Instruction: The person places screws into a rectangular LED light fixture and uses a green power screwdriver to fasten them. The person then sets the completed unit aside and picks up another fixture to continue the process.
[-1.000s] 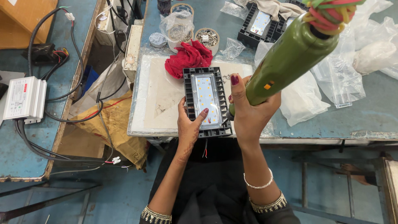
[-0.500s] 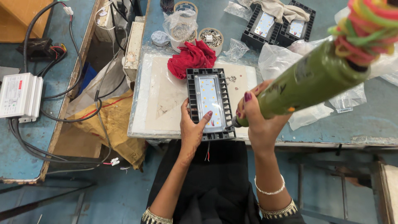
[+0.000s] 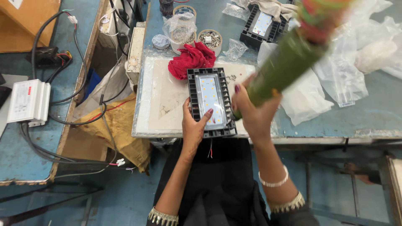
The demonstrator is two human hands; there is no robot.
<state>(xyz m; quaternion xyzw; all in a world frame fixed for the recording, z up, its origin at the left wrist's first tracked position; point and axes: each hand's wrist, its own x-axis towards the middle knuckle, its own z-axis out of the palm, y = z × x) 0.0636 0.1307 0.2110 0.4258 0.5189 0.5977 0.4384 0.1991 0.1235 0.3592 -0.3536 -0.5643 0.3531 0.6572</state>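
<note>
She was mid-fastening, left hand (image 3: 193, 127) spread flat steadying the black LED light housing (image 3: 210, 102) at the near table edge, right hand (image 3: 253, 111) gripping the green driver tool (image 3: 289, 62), which looked to need its tip seated squarely.

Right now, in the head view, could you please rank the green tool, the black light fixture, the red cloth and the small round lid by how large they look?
1. Green tool, though it is blurred and nearer the camera, so unsure.
2. Black light fixture.
3. Red cloth.
4. Small round lid.
</note>
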